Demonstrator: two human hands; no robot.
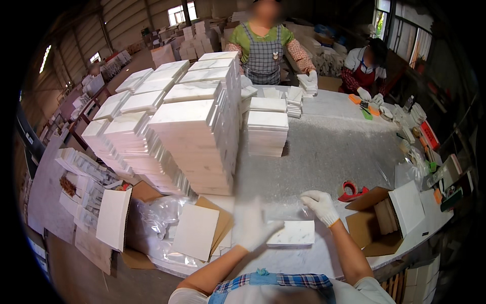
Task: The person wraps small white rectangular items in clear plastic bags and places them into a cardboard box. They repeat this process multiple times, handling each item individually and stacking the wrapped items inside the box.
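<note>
1. Two white-gloved hands are seen at lower centre; a white rectangular marble slab with grey veins (pixel 296 232) is laid flat between them on the grey dusty worktable (pixel 329 147).
2. Left hand (pixel 254 229): motion-blurred, thumb spread away from the fingers and pointed over the slab's left end; nothing is seen gripped, contact cannot be told.
3. Right hand (pixel 320 206): half curled, held just beyond the slab's upper right corner; whether anything thin is pinched cannot be told.
4. Tall stacks of white stone tiles (pixel 185 121) are piled at centre-left; a shorter white tile stack (pixel 267 133) is placed at upper centre.
5. An open white-and-brown cardboard box (pixel 387 215) is set at lower right, with a red tape dispenser (pixel 350 191) left near it.
6. Crumpled clear plastic (pixel 158 215) and a white square sheet (pixel 196 230) are strewn at lower left.
</note>
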